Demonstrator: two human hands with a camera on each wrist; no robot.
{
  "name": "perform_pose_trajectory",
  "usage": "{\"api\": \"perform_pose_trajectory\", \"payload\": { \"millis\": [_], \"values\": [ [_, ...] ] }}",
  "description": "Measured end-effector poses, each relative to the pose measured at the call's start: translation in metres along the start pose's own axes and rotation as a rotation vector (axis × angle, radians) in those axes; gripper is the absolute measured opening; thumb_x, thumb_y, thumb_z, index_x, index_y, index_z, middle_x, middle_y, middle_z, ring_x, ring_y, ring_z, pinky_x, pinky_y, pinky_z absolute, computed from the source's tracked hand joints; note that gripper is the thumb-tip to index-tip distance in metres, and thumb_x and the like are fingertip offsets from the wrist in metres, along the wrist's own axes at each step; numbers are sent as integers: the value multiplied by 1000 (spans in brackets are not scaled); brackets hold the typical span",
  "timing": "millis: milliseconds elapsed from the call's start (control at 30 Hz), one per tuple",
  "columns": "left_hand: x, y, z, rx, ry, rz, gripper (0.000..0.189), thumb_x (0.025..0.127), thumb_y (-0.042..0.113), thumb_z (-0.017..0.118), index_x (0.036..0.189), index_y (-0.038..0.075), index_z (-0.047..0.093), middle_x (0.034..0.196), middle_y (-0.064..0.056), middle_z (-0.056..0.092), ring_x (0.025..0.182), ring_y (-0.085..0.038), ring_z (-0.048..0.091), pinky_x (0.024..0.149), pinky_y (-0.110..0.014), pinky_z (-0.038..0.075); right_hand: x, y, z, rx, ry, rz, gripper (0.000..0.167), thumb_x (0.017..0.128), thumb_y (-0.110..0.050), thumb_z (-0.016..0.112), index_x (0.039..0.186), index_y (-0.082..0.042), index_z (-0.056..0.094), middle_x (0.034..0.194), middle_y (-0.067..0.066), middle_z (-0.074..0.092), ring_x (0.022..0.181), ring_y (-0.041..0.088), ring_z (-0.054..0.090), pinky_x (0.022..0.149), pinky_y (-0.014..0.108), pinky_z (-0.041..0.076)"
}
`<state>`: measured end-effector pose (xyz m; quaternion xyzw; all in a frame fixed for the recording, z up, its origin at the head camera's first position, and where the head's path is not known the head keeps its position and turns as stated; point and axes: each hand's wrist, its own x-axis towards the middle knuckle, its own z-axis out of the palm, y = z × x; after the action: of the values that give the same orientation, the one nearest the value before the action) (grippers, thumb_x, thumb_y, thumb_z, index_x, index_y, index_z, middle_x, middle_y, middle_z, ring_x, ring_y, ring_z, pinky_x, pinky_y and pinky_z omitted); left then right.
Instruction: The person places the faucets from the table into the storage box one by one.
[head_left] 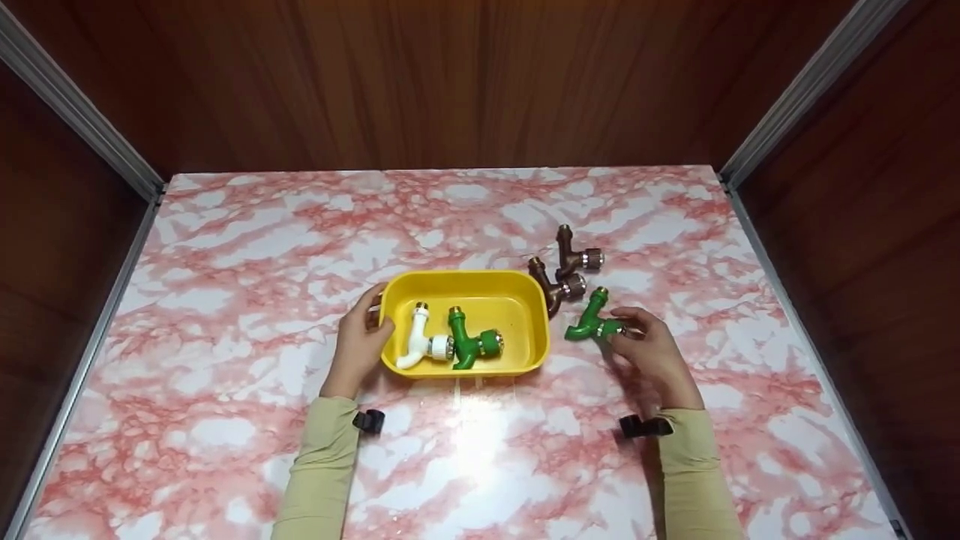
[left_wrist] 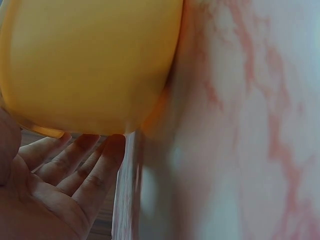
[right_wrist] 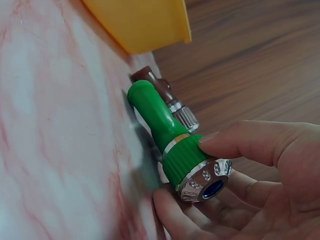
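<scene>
My left hand [head_left: 358, 345] holds the left end of a yellow plastic tub [head_left: 465, 280], thumb at the rim and fingers against the outside wall. In the left wrist view, the fingers [left_wrist: 100, 172] touch the tub's lower side. Inside the tub lie a white tap [head_left: 417, 330] and a green tap [head_left: 463, 341], side by side. To the right of the tub, my right hand [head_left: 651, 351] grips another green tap [head_left: 589, 324] by its ribbed knob. Its thumb presses the knob [right_wrist: 187, 160] in the right wrist view, with the spout pointing away from the hand.
Two brown taps, a nearer one [head_left: 553, 289] beside the tub's right rim and a farther one [head_left: 570, 253], lie on the marbled pink-and-white table [head_left: 300, 225]. Dark wood panels [head_left: 450, 82] with metal edge strips [head_left: 817, 67] enclose the back and sides.
</scene>
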<state>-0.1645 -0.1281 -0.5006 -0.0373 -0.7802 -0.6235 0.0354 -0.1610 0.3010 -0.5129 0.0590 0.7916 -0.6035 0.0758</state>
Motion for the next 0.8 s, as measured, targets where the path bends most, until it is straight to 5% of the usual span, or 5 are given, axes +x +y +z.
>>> {"api": "perform_pose_trajectory", "payload": {
  "millis": [267,433,600,800],
  "values": [
    [11,-34,3,-4,23,-2,57,86,-9,55,140,6,48,120,-22,57,98,-37,62,78,-32,53,-3,-3,-1,43,12,43,47,87,3,59,132,9,45,125,26,50,95,14,61,80,27,51],
    [12,-40,3,3,40,6,57,85,-8,55,139,10,50,119,-18,59,97,-33,63,79,-33,53,-2,-3,-1,36,26,69,48,89,-3,62,133,8,44,126,25,51,93,10,60,84,30,52],
    [10,-35,3,-4,35,0,57,86,-9,54,140,7,49,120,-21,58,98,-36,62,78,-30,53,-2,-1,-1,26,33,75,49,89,-5,63,133,8,45,125,25,51,91,9,61,83,31,52],
    [1,-5,1,-2,9,1,55,86,-11,52,139,-4,44,120,-31,55,98,-44,60,77,-31,53,-3,-1,-1,29,51,50,48,89,-4,63,132,9,46,121,25,52,89,9,61,82,30,52]
  ]
}}
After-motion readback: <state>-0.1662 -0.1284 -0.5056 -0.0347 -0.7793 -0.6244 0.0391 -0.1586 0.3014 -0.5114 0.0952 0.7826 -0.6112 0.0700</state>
